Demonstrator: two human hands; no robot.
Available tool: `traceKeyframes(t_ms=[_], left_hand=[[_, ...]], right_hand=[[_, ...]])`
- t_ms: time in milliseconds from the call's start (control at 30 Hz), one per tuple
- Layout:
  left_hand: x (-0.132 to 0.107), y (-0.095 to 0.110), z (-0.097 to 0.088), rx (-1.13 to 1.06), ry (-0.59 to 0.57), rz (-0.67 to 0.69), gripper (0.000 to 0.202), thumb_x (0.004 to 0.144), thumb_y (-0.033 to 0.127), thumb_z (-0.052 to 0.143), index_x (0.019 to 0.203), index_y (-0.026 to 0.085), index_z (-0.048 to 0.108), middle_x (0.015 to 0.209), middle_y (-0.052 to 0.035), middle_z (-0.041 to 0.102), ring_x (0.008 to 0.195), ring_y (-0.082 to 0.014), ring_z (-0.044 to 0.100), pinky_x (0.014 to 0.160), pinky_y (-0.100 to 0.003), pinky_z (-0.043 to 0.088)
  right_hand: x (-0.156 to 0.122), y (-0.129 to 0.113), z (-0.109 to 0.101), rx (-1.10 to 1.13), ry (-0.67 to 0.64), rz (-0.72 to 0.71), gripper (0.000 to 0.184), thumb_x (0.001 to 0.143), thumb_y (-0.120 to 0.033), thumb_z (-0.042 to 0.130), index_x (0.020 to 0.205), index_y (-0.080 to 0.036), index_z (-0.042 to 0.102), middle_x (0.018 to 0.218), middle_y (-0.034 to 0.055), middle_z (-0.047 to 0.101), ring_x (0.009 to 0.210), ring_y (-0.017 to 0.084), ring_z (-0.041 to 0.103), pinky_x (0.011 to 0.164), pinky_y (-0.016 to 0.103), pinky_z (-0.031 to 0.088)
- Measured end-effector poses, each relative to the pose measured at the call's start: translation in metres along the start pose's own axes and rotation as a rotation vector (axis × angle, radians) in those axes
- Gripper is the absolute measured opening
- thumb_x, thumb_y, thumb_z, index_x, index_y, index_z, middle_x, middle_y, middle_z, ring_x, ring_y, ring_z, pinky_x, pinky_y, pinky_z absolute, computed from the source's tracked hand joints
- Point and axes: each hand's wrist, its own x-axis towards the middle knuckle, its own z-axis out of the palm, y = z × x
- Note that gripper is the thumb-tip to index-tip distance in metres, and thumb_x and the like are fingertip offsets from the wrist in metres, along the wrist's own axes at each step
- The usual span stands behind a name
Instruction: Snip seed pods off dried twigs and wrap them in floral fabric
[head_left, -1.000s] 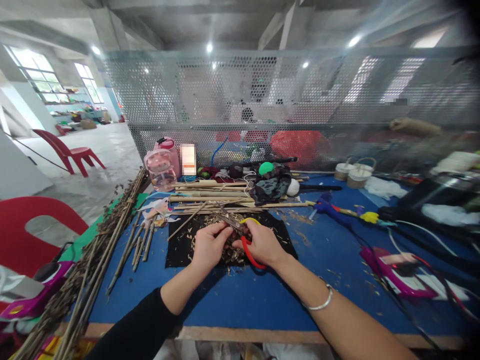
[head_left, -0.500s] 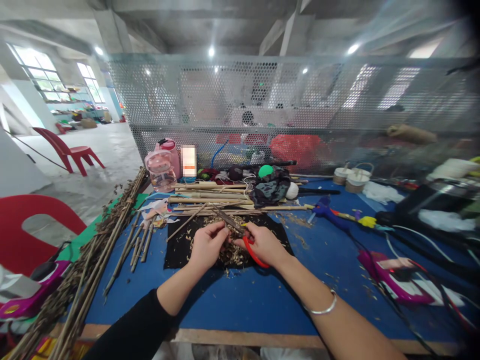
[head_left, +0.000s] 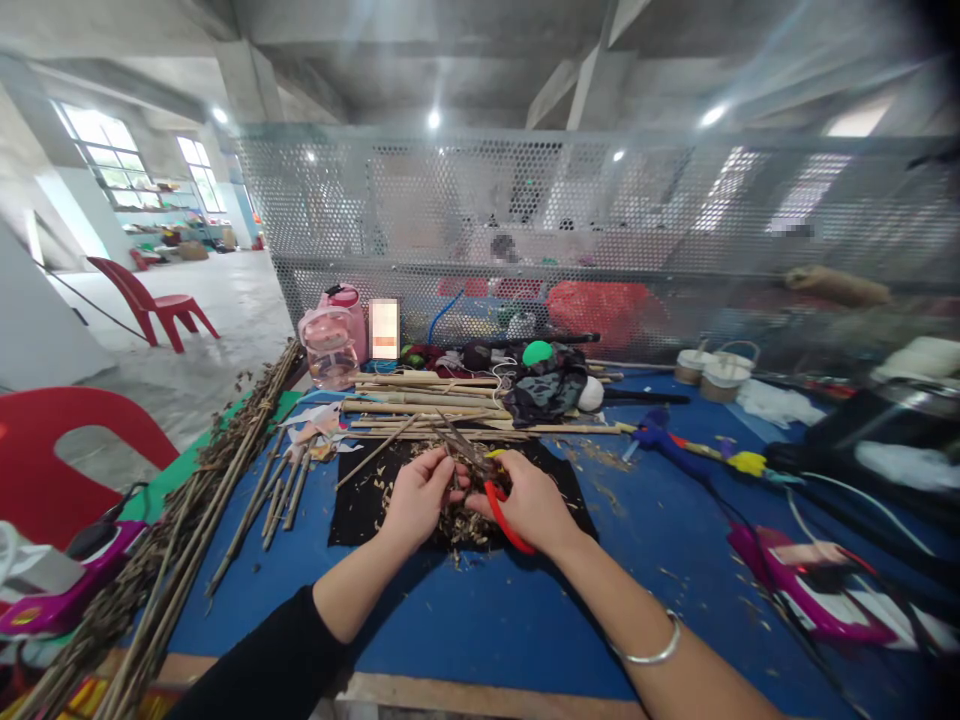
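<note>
Between the two hands, just over the heap of chips (head_left: 465, 532) on the black cloth (head_left: 354, 518), are the scissors (head_left: 466, 448), with the right hand (head_left: 531, 500) wrapped about their grips. The step in hand looks like snipping or trimming: the left hand (head_left: 414, 502) has its thumb and forefinger pressed together, seemingly pinching a small piece (head_left: 451, 478) beside the blades, though it is too small to tell what it is. The right fingers are curled around the grips, partly hidden. The next move, I judge, calls for a steady pinch and for the left fingertips to stay clear of the blades. The scissors look dark and dull in the blades, which slant up and leftward, tips away from the person; one grip shows red, and a bit of yellow shows by the right forefinger. Beyond the cloth, pale sticks (head_left: 420, 408) lie across the blue table (head_left: 450, 620); left of it are short stalks (head_left: 297, 490), and farther out a long bundle (head_left: 199, 500) of dried stems.
</note>
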Motion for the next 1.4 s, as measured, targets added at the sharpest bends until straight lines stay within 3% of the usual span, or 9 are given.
traceKeyframes(t_ms=[100, 433, 533, 767, 1100, 1300, 1400], left_hand=[[0.001, -0.001, 0.000, 0.030, -0.019, 0.024, 0.034, 0.062, 0.041, 0.071, 0.080, 0.012, 0.065, 0.071, -0.0026, 0.064, 0.064, -0.0105, 0.059, 0.057, -0.019, 0.049], [0.000, -0.011, 0.000, 0.189, -0.063, 0.037, 0.026, 0.070, 0.037, 0.062, 0.078, 0.013, 0.068, 0.071, -0.0060, 0.069, 0.064, -0.0148, 0.063, 0.057, -0.022, 0.050], [-0.002, -0.011, 0.002, 0.221, -0.065, 0.044, 0.025, 0.071, 0.037, 0.060, 0.075, 0.013, 0.067, 0.071, -0.0060, 0.069, 0.063, -0.0161, 0.063, 0.055, -0.023, 0.050], [-0.008, -0.004, 0.003, 0.266, -0.055, 0.153, 0.024, 0.074, 0.037, 0.057, 0.074, 0.014, 0.066, 0.066, -0.0040, 0.066, 0.059, -0.0145, 0.060, 0.051, -0.022, 0.047], [-0.008, -0.007, 0.004, 0.212, -0.082, 0.090, 0.025, 0.074, 0.039, 0.058, 0.071, 0.014, 0.061, 0.065, -0.0017, 0.061, 0.057, -0.0106, 0.056, 0.054, -0.020, 0.047], [-0.007, -0.007, 0.002, 0.292, -0.104, 0.108, 0.029, 0.074, 0.041, 0.057, 0.065, 0.014, 0.060, 0.059, -0.0015, 0.059, 0.049, -0.0097, 0.051, 0.047, -0.020, 0.042], [-0.007, -0.007, 0.001, 0.302, -0.103, 0.132, 0.030, 0.074, 0.042, 0.057, 0.066, 0.014, 0.061, 0.060, -0.0014, 0.060, 0.049, -0.0102, 0.051, 0.047, -0.021, 0.041]], right_hand=[[-0.001, -0.004, 0.000, -0.020, -0.009, -0.048, 0.037, 0.066, -0.041, 0.066, 0.092, -0.019, 0.053, 0.090, 0.0046, 0.057, 0.084, 0.020, 0.053, 0.073, 0.031, 0.042], [-0.003, -0.008, 0.000, -0.074, 0.011, -0.135, 0.049, 0.061, -0.045, 0.069, 0.095, -0.018, 0.048, 0.098, 0.0092, 0.054, 0.090, 0.025, 0.049, 0.078, 0.037, 0.040], [-0.003, -0.007, 0.001, -0.096, 0.019, -0.130, 0.047, 0.060, -0.045, 0.069, 0.092, -0.018, 0.048, 0.094, 0.0092, 0.055, 0.087, 0.025, 0.051, 0.074, 0.036, 0.040], [-0.004, -0.007, 0.001, -0.040, -0.094, -0.015, 0.033, 0.070, -0.046, 0.062, 0.081, -0.020, 0.046, 0.075, 0.0017, 0.058, 0.063, 0.016, 0.053, 0.056, 0.026, 0.036], [0.002, 0.017, 0.001, -0.005, -0.147, -0.074, 0.031, 0.071, -0.046, 0.062, 0.074, -0.020, 0.047, 0.068, -0.0002, 0.057, 0.056, 0.012, 0.050, 0.052, 0.023, 0.032], [0.002, 0.002, -0.001, -0.028, -0.063, -0.077, 0.034, 0.067, -0.046, 0.065, 0.080, -0.020, 0.046, 0.077, 0.0014, 0.057, 0.065, 0.014, 0.050, 0.057, 0.025, 0.035], [0.001, -0.003, 0.001, 0.012, -0.092, -0.050, 0.034, 0.067, -0.045, 0.065, 0.078, -0.020, 0.045, 0.075, 0.0001, 0.056, 0.062, 0.013, 0.049, 0.056, 0.023, 0.033]])
